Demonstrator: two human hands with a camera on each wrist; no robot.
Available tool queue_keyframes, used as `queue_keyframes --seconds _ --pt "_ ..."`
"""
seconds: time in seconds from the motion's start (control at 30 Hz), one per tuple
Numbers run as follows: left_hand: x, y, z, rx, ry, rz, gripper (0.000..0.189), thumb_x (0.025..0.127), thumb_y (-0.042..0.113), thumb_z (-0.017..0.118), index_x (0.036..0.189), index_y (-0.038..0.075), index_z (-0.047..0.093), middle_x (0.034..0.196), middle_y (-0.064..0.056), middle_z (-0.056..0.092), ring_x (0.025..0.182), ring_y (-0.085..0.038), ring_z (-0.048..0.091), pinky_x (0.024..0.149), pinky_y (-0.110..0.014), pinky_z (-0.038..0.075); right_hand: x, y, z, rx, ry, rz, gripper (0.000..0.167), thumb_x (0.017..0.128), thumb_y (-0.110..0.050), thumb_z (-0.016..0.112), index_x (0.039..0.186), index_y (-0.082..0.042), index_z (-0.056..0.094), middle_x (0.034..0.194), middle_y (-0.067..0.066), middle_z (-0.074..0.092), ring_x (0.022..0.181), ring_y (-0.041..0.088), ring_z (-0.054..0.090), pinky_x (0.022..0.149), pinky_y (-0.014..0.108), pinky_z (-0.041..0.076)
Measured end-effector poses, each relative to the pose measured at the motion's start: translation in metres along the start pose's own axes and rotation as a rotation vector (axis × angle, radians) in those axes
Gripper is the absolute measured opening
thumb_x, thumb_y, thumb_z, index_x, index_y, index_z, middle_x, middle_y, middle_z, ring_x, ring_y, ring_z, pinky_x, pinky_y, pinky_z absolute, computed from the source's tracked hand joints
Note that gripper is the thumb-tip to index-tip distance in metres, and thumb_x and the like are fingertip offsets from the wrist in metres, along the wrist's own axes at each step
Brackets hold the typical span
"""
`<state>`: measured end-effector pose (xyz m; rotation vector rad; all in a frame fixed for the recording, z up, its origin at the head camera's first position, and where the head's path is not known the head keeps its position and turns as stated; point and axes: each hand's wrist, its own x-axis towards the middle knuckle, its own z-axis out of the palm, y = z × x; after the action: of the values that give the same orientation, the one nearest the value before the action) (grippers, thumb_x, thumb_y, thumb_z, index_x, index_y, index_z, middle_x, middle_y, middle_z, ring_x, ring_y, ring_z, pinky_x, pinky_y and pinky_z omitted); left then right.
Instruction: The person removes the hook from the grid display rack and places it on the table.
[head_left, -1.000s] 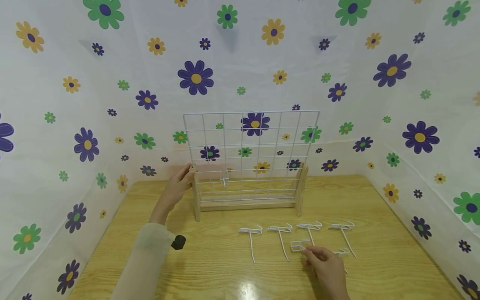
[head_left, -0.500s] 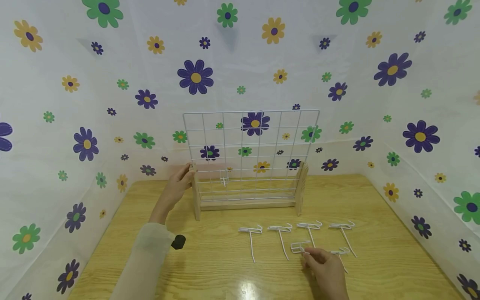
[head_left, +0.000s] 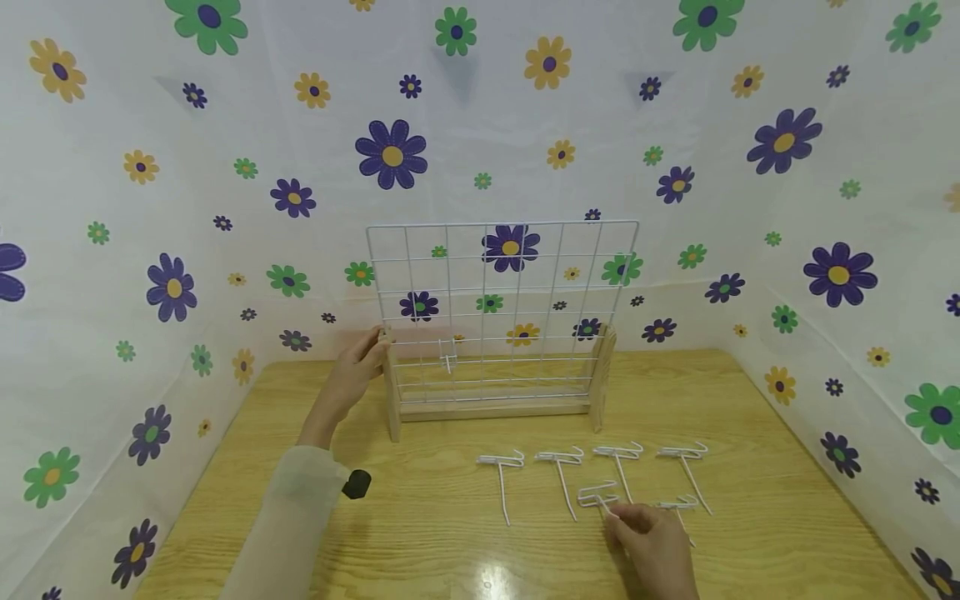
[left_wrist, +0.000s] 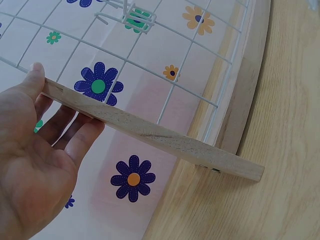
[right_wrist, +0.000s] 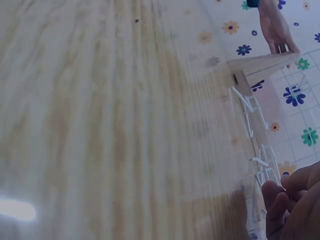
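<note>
A white wire grid panel [head_left: 502, 287] stands upright in a wooden stand [head_left: 495, 411]. My left hand [head_left: 358, 367] grips the stand's left post [left_wrist: 150, 131], thumb on one side and fingers on the other. One white wire hook [head_left: 447, 357] hangs on the grid's lower left part. In front of the stand, my right hand [head_left: 651, 542] pinches the stem of another white wire hook [head_left: 597, 495], its looped end pointing away from me, low over the table. The right wrist view shows the right hand's fingertips [right_wrist: 280, 192] only at the edge.
Several more white wire hooks lie on the wooden table [head_left: 420, 533], among them a left one [head_left: 502, 487], a second one [head_left: 562, 483] and a far right one [head_left: 686, 475]. One lies partly behind the right hand. Flower-printed white cloth [head_left: 300, 125] surrounds the table.
My right hand has drawn slightly toward me, and the pinched hook has shifted a little left and nearer. My left hand stays on the post.
</note>
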<state>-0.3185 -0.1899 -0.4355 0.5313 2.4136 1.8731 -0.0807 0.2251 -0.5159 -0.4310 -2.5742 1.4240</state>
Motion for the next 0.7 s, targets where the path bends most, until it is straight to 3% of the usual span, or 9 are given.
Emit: queue_keyframes --seconds 0.13,0.53,0.7 --pt "0.0004 -0.0008 0.0001 0.002 -0.003 -0.001 0.064 0.113 0.037 0.042 0.165 0.007 0.021 0.164 -0.023 0.030 0.146 -0.044 0.038 0.115 -0.050 0.042 -0.0014 0.0017 -0.0001 -0.023 0.006 0.013 0.016 0.090 -0.011 0.080 0.097 0.002 0.076 0.090 0.009 0.077 0.082 0.019 0.071 0.069 0.019 0.057" --pt "0.0021 -0.0026 -0.0018 0.016 -0.004 -0.008 0.061 0.114 0.032 0.040 0.165 0.005 0.019 0.164 -0.024 0.030 0.146 -0.046 0.036 0.115 -0.053 0.040 -0.0045 0.0055 -0.0017 -0.100 -0.010 -0.004 0.016 0.088 -0.013 0.082 0.091 0.000 0.075 0.078 0.000 0.072 0.072 0.013 0.064 0.064 0.020 0.055" --pt "0.0015 -0.0038 -0.0017 0.011 -0.003 -0.003 0.062 0.113 0.034 0.042 0.165 0.008 0.021 0.164 -0.023 0.031 0.146 -0.044 0.037 0.115 -0.052 0.041 -0.0076 0.0068 -0.0027 -0.164 -0.051 0.009 0.018 0.091 -0.018 0.079 0.093 0.000 0.074 0.078 -0.001 0.070 0.072 0.014 0.062 0.066 0.029 0.059"
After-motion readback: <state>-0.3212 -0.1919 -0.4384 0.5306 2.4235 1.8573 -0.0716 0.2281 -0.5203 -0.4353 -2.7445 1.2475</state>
